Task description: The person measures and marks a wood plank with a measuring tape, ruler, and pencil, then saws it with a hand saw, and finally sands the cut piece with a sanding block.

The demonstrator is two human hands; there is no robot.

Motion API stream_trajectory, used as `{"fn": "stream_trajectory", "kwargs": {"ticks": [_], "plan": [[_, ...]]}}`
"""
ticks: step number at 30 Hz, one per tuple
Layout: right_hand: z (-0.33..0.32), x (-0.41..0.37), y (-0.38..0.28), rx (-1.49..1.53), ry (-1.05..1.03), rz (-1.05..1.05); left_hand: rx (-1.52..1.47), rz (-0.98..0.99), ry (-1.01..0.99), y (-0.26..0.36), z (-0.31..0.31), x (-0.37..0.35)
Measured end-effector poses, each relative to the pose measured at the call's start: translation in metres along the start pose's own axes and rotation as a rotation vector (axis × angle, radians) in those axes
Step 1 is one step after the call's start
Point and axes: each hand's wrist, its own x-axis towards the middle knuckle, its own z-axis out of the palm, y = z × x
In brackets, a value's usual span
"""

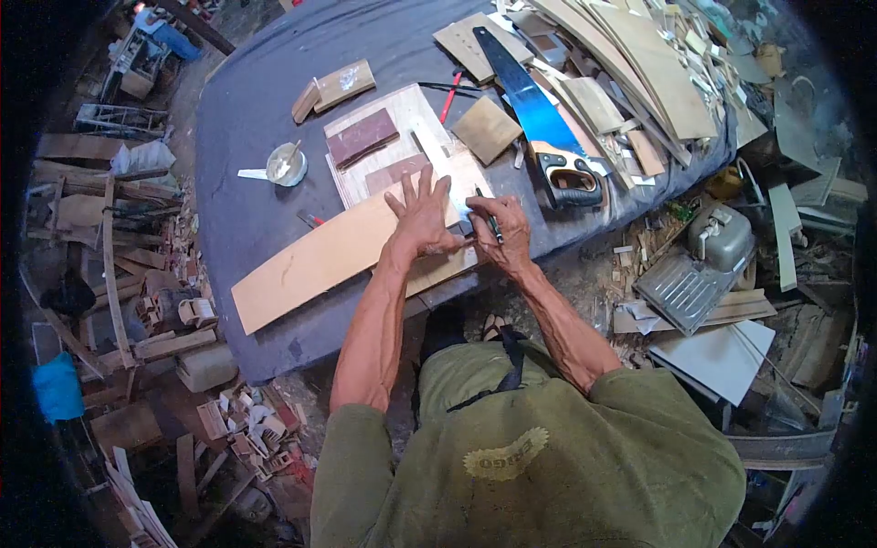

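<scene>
A long, light wooden board (315, 263) lies slantwise on the dark-covered table. My left hand (422, 219) presses on its right end, fingers spread. Beside it my right hand (501, 230) is closed around a dark pen (493, 225), its fingers near the board's end. A metal edge shows between the hands; its full shape is hidden. Under and behind the board are a pale panel (351, 191) and a dark red-brown block (363, 138). Another strip of wood (442, 273) lies below my hands at the table's front edge.
A handsaw (525, 96) lies right of my hands, near a square wood piece (487, 130). At the left stands a small cup (287, 165) with a stick in it. Wood offcuts (644, 68) are piled at the back right. A metal sink (699, 265) sits beyond the table.
</scene>
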Motion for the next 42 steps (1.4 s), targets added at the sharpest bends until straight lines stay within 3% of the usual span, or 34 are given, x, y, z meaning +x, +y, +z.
{"fn": "stream_trajectory", "kwargs": {"ticks": [9,15,42], "plan": [[-0.004,-0.020,-0.002,0.032,-0.003,-0.010,-0.040,0.004,0.000,0.002,-0.001,-0.002],[-0.003,-0.028,-0.012,0.225,0.013,0.135,-0.044,0.009,0.014,0.002,-0.001,-0.003],[-0.002,-0.028,-0.005,0.155,0.014,0.041,0.006,-0.014,-0.033,0.003,-0.006,-0.003]]}}
